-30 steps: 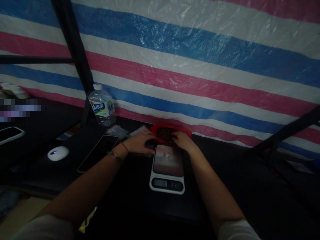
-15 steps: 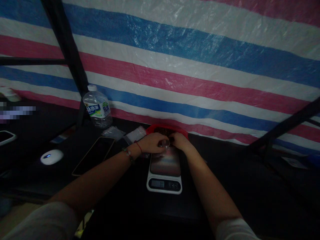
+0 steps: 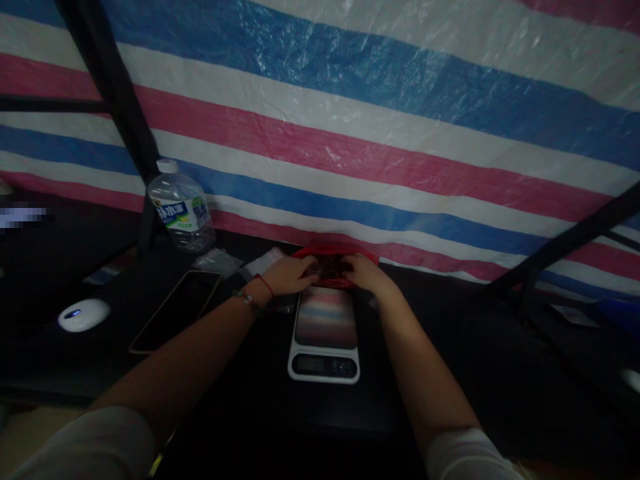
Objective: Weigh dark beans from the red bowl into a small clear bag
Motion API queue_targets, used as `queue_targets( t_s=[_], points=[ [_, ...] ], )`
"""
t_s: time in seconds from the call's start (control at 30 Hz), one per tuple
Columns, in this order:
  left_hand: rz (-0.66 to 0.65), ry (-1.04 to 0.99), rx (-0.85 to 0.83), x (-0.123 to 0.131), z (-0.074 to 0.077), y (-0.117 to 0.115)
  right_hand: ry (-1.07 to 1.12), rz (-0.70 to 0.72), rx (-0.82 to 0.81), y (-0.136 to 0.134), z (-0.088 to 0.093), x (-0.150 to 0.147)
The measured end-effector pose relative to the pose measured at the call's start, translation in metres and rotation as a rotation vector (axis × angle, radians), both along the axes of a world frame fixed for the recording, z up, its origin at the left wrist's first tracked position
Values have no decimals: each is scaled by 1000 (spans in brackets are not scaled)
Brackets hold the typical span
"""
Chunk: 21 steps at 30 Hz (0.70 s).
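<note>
A red container (image 3: 373,255), perhaps a bag or tray, holds dark small pieces (image 3: 331,267) at the back of the black table. My left hand (image 3: 291,275) is at its left side, fingers curled around a small clear plastic thing that barely shows. My right hand (image 3: 367,273) reaches over the right rim. Its bent fingertips are in the dark pieces, and whether they pinch any is hidden. Just in front of the red container lies a white kitchen scale (image 3: 325,363) with a shiny bare plate; its display is too dim to read.
Left of my forearm lie a dark phone (image 3: 177,310) and a white mouse-shaped device (image 3: 84,315). Clear plastic bags (image 3: 219,262) and a large clear bottle (image 3: 181,210) stand or lie behind them. Black frame bars (image 3: 107,93) and a striped tarp (image 3: 350,133) close off the back.
My left hand has moved left and off the scale plate with the clear plastic thing, so the red container's contents now show. My right hand stays at the container. The view has shifted slightly.
</note>
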State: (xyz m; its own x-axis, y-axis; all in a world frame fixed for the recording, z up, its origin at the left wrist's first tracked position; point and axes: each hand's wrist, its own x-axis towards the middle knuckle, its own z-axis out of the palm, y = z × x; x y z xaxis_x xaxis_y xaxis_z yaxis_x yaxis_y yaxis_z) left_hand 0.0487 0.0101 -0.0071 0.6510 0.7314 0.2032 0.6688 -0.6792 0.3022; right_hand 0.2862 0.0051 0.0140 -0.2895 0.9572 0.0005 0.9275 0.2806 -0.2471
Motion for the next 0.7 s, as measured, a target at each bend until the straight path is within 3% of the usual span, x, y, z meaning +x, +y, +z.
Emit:
queue_targets(
  t_s=[0.13, 0.33, 0.57, 0.63, 0.7],
  points=[
    [39, 42, 55, -3, 4, 1, -77, 43, -156, -14, 16, 5],
    [53, 8, 36, -5, 6, 3, -259, -91, -163, -24, 19, -7],
    [286, -257, 250, -5, 2, 9, -192, -303, 197, -18, 28, -5],
    [247, -278, 273, -5, 2, 9, -208, -272, 159, -20, 30, -4],
    [195, -211, 241, -5, 2, 6, -249, -175, 0, -23, 30, -4]
  ],
)
